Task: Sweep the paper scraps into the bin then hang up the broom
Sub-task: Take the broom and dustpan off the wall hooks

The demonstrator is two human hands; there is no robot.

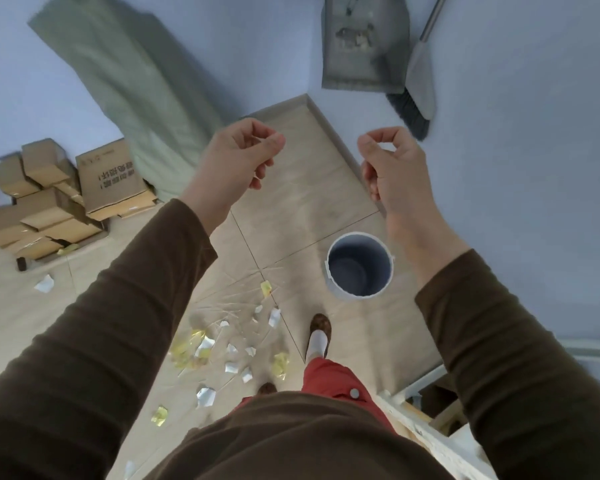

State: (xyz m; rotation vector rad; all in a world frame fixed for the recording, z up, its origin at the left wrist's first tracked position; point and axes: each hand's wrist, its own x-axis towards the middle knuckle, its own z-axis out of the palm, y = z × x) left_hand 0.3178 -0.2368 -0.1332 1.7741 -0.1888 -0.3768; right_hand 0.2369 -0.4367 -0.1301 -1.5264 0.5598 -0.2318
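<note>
Both the left hand and right hand were raised, loosely curled and empty; paper scraps were scattered near the bin, the broom hung on the wall.

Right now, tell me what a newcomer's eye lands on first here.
Two raised hands, left and right, fingers loosely curled, holding nothing. Below them, white and yellow paper scraps litter the tile floor left of the grey bin. The broom and dustpan hang on the blue wall.
</note>
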